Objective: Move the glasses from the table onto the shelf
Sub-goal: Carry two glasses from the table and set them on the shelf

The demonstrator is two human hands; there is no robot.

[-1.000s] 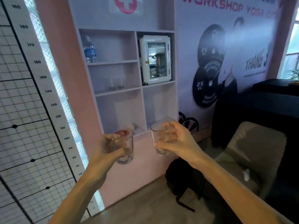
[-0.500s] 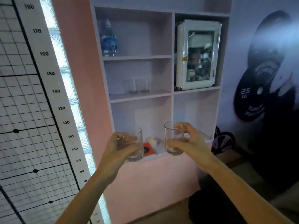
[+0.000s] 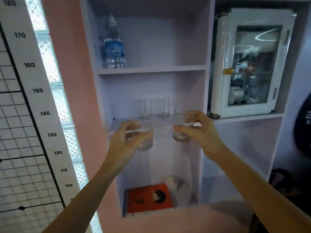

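Note:
My left hand (image 3: 125,140) grips a clear tumbler, the left glass (image 3: 145,132), upright, just in front of the middle shelf (image 3: 116,125) of the pale lilac unit. My right hand (image 3: 200,132) holds a second clear tumbler, the right glass (image 3: 180,130), level with the shelf's front edge. Two more clear glasses (image 3: 162,107) stand side by side at the back of that same shelf, behind the held ones.
A water bottle (image 3: 113,46) stands on the shelf above. A white glass-door cabinet (image 3: 250,64) fills the compartment to the right. A red book (image 3: 149,197) lies on the bottom shelf. A height chart (image 3: 33,98) and glass blocks line the left wall.
The view has closed in on the shelf unit. Both hands have risen with their glasses from the bottom-shelf level to the front of the middle shelf.

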